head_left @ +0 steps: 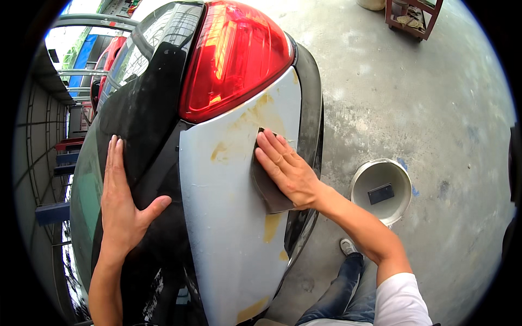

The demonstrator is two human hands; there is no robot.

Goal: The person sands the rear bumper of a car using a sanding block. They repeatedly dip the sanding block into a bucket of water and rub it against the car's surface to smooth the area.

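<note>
My right hand [285, 168] presses a dark sheet of sandpaper [267, 187] flat against a light grey car panel [217, 190], its fingers stretched out together over the sheet. Yellowish-brown patches of filler show on the panel around the sheet and along its right side. My left hand [122, 195] lies flat on the black part of the car body [157, 141], fingers extended and thumb spread, holding nothing. A red tail light [236, 60] sits beyond both hands, bordering the top of the grey panel.
On the concrete floor [370, 108] at right stands a white bucket [399, 214] with a dark rectangular block [380, 194] inside. A brown cart [416, 19] stands at the far right. My jeans-clad leg and shoe [348, 247] are beside the car. A red car [109, 62] shows at far left.
</note>
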